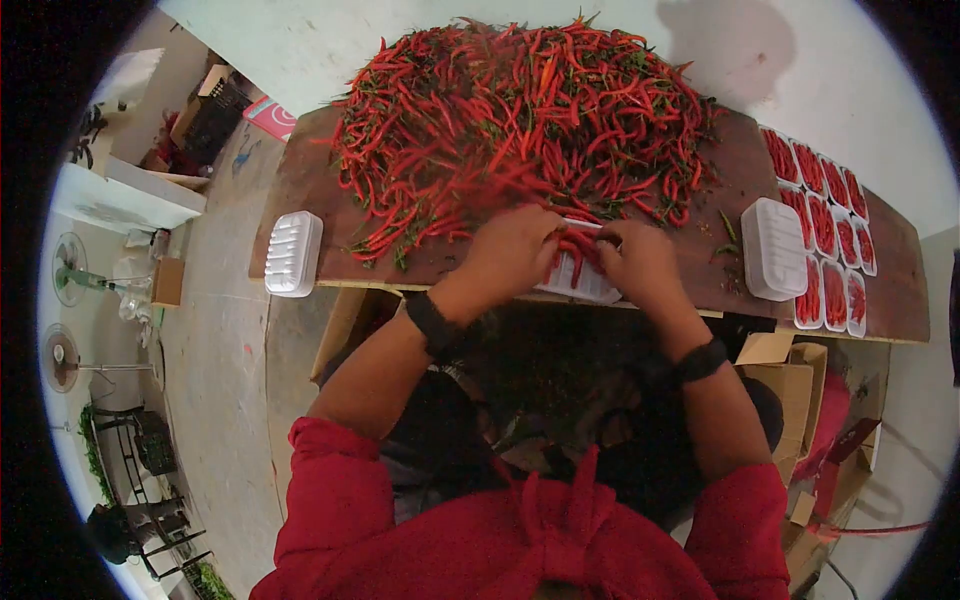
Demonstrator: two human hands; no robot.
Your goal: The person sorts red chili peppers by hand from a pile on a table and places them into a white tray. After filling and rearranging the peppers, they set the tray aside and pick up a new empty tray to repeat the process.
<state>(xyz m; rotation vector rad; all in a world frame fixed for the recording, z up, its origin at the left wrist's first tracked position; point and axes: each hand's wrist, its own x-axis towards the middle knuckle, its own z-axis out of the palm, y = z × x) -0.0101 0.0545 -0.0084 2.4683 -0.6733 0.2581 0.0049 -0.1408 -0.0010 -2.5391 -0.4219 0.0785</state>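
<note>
A large heap of red chilies (540, 110) with green stems covers the middle of the brown table. At the table's front edge a white tray (590, 283) holds a few red chilies (577, 258). My left hand (512, 250) is at the tray's left side, its fingers closed at the chilies; what they hold is too small to tell. On the right side, my right hand (640, 262) has its fingers bent together over the chilies and the tray's edge, and its grip is partly hidden.
Stacked white trays stand at the table's left end (293, 254) and right of the heap (774, 249). Several chili-filled trays (822, 225) lie in rows at the far right. Open cardboard boxes (785, 395) are below the table. Fans (70, 275) stand at far left.
</note>
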